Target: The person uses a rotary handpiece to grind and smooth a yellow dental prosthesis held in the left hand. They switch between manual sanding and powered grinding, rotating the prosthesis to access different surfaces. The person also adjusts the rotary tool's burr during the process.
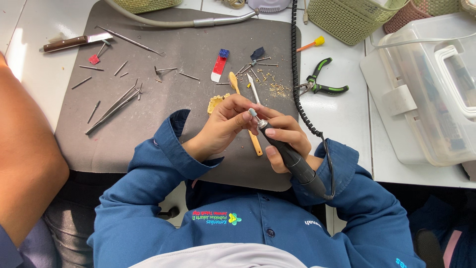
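My right hand [283, 135] grips a dark rotary handpiece [290, 158], its metal tip pointing up toward my left hand. A black coiled cord [297, 64] runs from the handpiece to the back of the table. My left hand [225, 124] is closed around a small pale yellow piece [216, 102] that shows past the fingers. Both hands meet above a grey work mat [148, 124]. A yellow-handled brush [243, 111] lies on the mat, partly hidden under my hands.
Several metal burs and thin instruments [116, 104] are scattered on the mat, along with a wooden-handled knife [74, 42] and a red-white-blue stick [218, 67]. Green pliers [320, 84] lie to the right. A clear plastic box [431, 84] and woven baskets [349, 17] stand at back right. Another person's arm [25, 149] is on the left.
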Demonstrator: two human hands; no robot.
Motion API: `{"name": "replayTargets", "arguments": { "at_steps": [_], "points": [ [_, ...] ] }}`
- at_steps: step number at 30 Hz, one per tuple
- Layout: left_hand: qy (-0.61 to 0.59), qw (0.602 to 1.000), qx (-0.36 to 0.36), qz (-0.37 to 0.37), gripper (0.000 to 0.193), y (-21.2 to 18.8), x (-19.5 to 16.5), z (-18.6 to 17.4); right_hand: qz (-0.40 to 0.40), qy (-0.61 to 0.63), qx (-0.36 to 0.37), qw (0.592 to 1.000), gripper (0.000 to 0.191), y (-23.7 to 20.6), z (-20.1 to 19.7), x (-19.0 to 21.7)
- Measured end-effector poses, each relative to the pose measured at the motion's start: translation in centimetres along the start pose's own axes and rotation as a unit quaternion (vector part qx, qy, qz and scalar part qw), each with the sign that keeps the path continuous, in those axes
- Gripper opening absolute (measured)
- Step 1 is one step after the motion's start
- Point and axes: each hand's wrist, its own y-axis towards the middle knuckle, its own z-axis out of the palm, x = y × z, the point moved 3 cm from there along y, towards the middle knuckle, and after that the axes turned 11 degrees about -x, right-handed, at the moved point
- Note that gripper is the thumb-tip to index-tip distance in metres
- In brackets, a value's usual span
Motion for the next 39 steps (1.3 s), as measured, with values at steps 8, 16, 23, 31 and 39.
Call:
{"name": "replayTargets", "arguments": {
  "at_steps": [8,16,23,31,39],
  "points": [
    [-0.025,1.000,0.005,-0.003,0.015,0.00,0.14,0.00,0.004,0.018,-0.015,1.000,0.030,-0.05,-0.02,-0.04],
    [-0.022,1.000,0.013,0.003,0.017,0.03,0.25,-0.14,0.010,0.018,-0.033,0.999,0.031,-0.24,0.05,-0.25],
    [-0.021,1.000,0.005,-0.001,0.016,-0.07,0.12,0.02,0.005,0.006,-0.021,1.000,0.030,0.10,0.05,0.01],
    [-0.009,1.000,0.012,0.013,0.016,0.01,0.01,0.04,0.017,0.014,-0.040,0.999,0.030,-0.20,0.00,0.00],
    [0.057,0.997,-0.002,0.047,0.017,-0.06,-0.44,0.32,0.023,0.027,-0.033,0.999,0.029,-0.17,-0.15,-0.03]
  ]
}}
